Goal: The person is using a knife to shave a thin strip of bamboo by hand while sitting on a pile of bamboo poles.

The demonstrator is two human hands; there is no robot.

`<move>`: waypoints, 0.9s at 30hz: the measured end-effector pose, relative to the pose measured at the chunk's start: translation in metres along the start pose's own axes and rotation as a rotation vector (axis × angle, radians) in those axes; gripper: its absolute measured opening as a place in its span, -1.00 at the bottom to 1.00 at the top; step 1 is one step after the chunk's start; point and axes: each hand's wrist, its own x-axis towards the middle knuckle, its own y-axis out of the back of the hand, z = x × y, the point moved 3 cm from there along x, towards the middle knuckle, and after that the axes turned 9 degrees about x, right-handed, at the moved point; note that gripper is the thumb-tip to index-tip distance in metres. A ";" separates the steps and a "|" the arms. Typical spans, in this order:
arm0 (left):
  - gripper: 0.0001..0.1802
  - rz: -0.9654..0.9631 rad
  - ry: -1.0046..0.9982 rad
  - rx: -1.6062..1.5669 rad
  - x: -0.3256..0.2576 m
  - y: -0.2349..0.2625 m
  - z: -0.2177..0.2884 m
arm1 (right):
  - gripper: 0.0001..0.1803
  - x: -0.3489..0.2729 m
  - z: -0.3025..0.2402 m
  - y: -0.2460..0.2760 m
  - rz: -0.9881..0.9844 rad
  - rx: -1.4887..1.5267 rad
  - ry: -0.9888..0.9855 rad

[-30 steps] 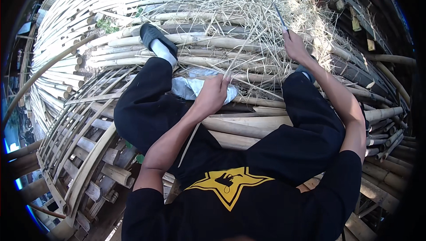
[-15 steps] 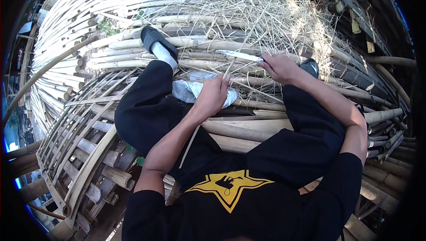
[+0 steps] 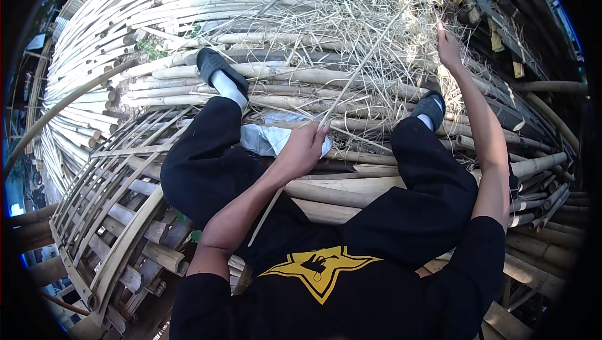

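Observation:
My left hand (image 3: 301, 149) is closed around a long, thin bamboo strip (image 3: 351, 80). One end of the strip passes below the hand over my dark trousers; the other slants far up and right over the straw-like shavings. Well ahead on the right, my right hand (image 3: 449, 48) is closed on the knife at the end of my outstretched arm. Its blade hardly shows against the pale shavings. A crumpled whitish sheet (image 3: 260, 139) lies just beyond my left hand, between my legs.
Bamboo poles (image 3: 232, 1) lie stacked ahead and to the left. Loose bamboo shavings (image 3: 376, 39) cover the ground in front. A slatted bamboo frame (image 3: 106, 205) stands at my left, and more poles (image 3: 545, 196) are piled at my right. My sandalled feet rest among the poles.
My right hand has swung forward and right, away from the left hand, carrying the knife. The left hand keeps hold of the strip in nearly the same place.

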 end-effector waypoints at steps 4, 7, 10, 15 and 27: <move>-0.60 -0.015 0.068 -0.021 0.000 0.003 -0.007 | -0.47 -0.070 -0.054 -0.026 -0.066 0.245 0.046; -0.57 0.001 0.068 -0.037 0.000 0.006 -0.007 | -0.55 -0.108 -0.093 -0.031 -0.322 0.118 0.214; -0.56 -0.043 0.116 -0.035 0.000 0.005 -0.003 | -0.61 -0.137 -0.116 -0.042 -0.605 -0.078 0.490; -0.58 0.032 0.032 0.055 -0.003 0.007 0.003 | -0.68 -0.141 -0.124 -0.050 -0.650 -0.083 0.634; -0.54 -0.037 0.080 -0.065 0.001 0.002 -0.009 | -0.62 -0.107 -0.102 -0.040 -0.467 -0.083 0.438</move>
